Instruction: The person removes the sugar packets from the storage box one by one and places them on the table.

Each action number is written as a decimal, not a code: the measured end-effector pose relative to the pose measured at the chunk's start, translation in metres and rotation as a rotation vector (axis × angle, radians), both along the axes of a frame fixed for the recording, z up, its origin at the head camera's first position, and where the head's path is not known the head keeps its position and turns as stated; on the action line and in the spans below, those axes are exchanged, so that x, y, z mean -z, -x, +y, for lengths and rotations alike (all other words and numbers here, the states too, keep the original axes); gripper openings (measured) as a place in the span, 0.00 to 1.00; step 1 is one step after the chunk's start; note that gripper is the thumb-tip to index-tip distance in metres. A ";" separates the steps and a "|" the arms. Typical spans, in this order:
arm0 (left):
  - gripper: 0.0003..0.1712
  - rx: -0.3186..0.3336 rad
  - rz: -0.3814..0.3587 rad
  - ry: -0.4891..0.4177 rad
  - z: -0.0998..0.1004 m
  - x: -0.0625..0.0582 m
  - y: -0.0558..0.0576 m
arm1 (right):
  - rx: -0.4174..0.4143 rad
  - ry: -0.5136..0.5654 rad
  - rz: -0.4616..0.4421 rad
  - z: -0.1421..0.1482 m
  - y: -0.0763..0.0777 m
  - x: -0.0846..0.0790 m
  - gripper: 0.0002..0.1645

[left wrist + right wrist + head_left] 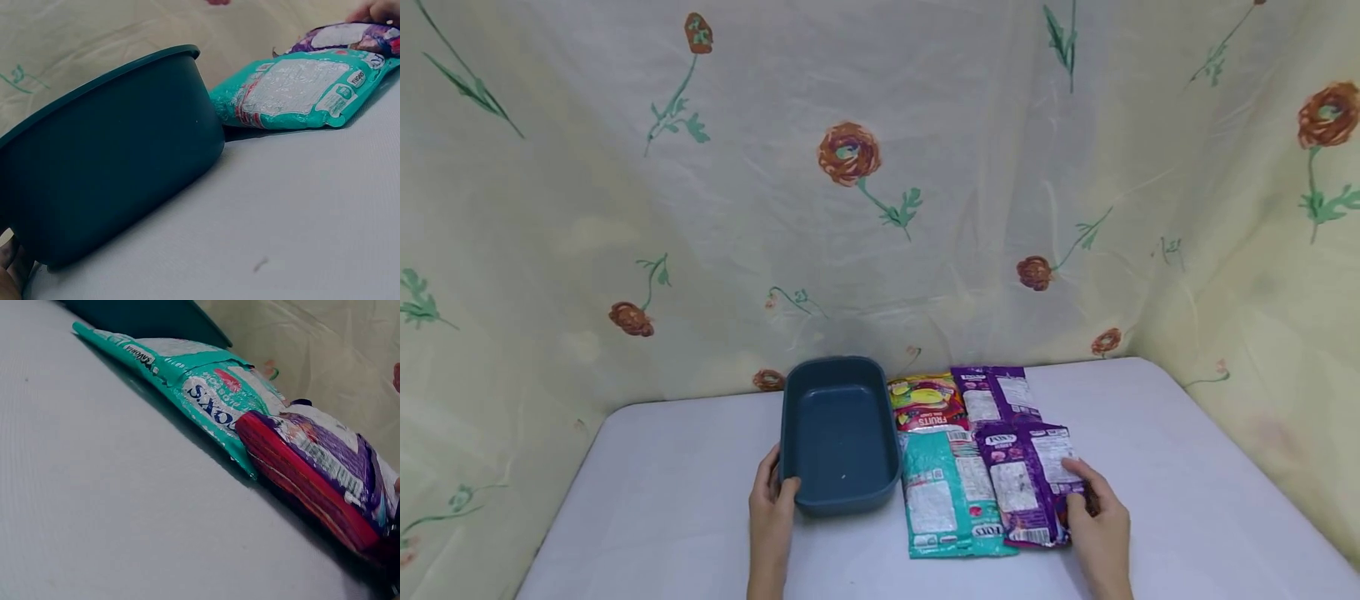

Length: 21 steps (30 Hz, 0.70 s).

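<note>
A dark blue-green plastic tub (841,442) stands on the table with nothing but a tiny speck inside. My left hand (771,512) grips its near left side, thumb over the rim and fingers along the outer wall. To the right, my right hand (1101,517) pinches the right edge of a purple candy bag (1017,487). That bag partly overlaps a teal Fox's candy bag (931,475) lying beside the tub. In the right wrist view, the purple bag's reddish end (306,481) faces the camera; little of the hand shows there.
Behind the teal bag lies a yellow and red fruit candy bag (928,402), touching the tub's right side. A second purple bag (996,393) lies at the table's back edge. A flower-patterned curtain (955,208) hangs behind the white table (677,500).
</note>
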<state>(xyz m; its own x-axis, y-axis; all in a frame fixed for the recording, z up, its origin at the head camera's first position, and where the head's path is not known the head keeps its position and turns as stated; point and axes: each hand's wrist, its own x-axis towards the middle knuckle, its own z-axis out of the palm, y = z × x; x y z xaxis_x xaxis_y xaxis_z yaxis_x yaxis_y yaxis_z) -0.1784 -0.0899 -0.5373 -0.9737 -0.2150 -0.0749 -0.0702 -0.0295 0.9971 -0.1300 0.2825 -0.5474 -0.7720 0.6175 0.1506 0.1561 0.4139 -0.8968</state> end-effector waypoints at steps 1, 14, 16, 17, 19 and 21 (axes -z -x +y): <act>0.34 -0.001 -0.001 0.001 0.000 0.000 0.000 | -0.001 -0.018 -0.004 0.000 0.000 0.000 0.26; 0.31 -0.012 -0.009 0.023 0.001 0.000 0.002 | 0.013 -0.100 0.009 0.001 0.002 0.000 0.21; 0.31 -0.012 -0.016 0.022 0.001 0.000 0.002 | 0.024 -0.064 -0.001 0.001 0.002 0.000 0.22; 0.31 -0.013 -0.018 0.022 0.001 0.000 0.001 | 0.032 -0.043 0.000 0.001 0.001 -0.001 0.22; 0.31 -0.016 -0.024 0.020 0.001 0.000 0.001 | 0.046 -0.002 0.013 0.000 0.001 -0.002 0.23; 0.31 -0.018 -0.022 0.017 0.001 0.000 0.001 | 0.059 0.022 0.037 0.000 0.001 -0.003 0.23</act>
<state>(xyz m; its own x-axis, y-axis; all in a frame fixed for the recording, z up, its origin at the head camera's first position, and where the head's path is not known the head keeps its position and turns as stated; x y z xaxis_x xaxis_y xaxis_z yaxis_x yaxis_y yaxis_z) -0.1793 -0.0892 -0.5377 -0.9680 -0.2334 -0.0925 -0.0917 -0.0143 0.9957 -0.1305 0.2821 -0.5442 -0.7284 0.6651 0.1642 0.1463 0.3852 -0.9112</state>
